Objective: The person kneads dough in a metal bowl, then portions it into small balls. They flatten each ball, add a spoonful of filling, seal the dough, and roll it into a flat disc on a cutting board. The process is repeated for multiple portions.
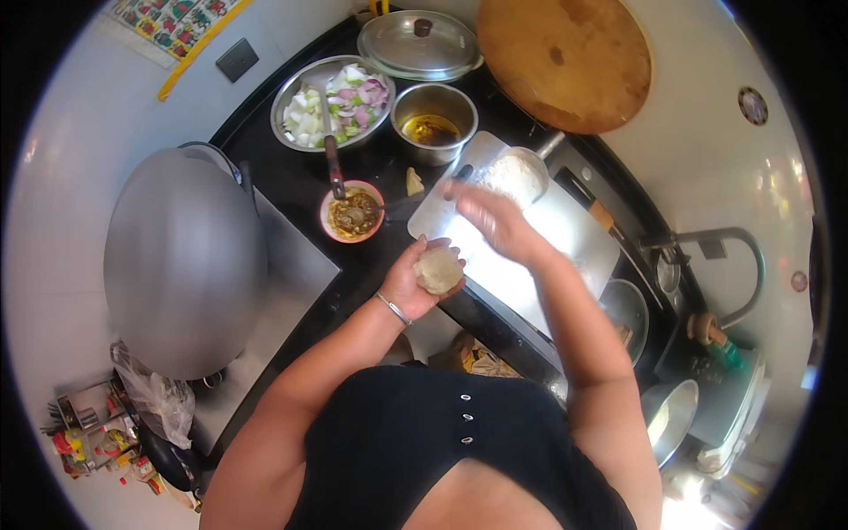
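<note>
A flattened round of pale dough (439, 270) rests in the palm of my left hand (409, 285), its fingers curled around the edge. My right hand (489, 215) is raised and blurred, beside a metal pan of white flour (520, 175), with its fingers apart and nothing seen in it. Beneath it lies a shiny metal board (570, 232). Beyond my left hand, a red-rimmed bowl of brown paste (352, 212) holds a spoon. A small yellowish piece (414, 181), perhaps ginger or dough, lies on the black counter.
At the back stand a steel bowl of chopped onions (305, 116) with a wooden-handled utensil across it, a pot of oily liquid (432, 129) and a glass-lidded dish (421, 43). A round wooden board (566, 63) leans on the wall. Left is a large domed lid (185, 265); right, a faucet (752, 252).
</note>
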Demonstrator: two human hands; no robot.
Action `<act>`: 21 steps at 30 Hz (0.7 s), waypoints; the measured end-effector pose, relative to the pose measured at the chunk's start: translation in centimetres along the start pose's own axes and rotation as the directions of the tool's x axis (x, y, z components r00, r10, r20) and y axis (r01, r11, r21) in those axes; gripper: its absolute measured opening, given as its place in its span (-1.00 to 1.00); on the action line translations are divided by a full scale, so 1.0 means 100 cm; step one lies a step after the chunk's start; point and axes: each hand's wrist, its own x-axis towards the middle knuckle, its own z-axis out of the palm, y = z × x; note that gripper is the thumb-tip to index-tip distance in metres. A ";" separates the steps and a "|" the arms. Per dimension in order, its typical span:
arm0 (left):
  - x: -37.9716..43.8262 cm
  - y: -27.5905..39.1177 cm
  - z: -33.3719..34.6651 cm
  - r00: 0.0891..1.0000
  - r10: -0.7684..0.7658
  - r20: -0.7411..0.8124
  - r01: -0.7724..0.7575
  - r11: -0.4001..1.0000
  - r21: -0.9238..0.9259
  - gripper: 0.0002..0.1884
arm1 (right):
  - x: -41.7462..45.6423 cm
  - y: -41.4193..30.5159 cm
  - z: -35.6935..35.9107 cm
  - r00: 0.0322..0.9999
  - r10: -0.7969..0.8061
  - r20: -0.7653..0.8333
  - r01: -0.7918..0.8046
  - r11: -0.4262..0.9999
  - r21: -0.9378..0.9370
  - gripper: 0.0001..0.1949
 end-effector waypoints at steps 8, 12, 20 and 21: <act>-0.021 0.019 -0.039 0.950 -0.036 0.311 0.036 0.999 0.003 -0.51 | 0.188 0.080 -0.007 0.944 0.227 0.240 0.087 0.531 -0.843 -0.63; -0.035 0.023 -0.058 0.957 -0.056 0.285 0.059 0.998 -0.002 -0.53 | 0.226 0.094 0.018 0.743 0.594 0.309 0.090 0.368 -0.925 -0.66; -0.016 0.025 -0.061 0.947 -0.130 0.295 0.113 0.991 0.071 -0.57 | 0.184 0.077 0.006 0.948 0.310 0.077 -0.134 0.605 -0.785 -0.69; -0.007 0.023 -0.058 0.936 -0.135 0.325 0.117 0.990 0.076 -0.57 | 0.155 0.072 -0.001 0.989 0.139 -0.050 -0.131 0.673 -0.728 -0.70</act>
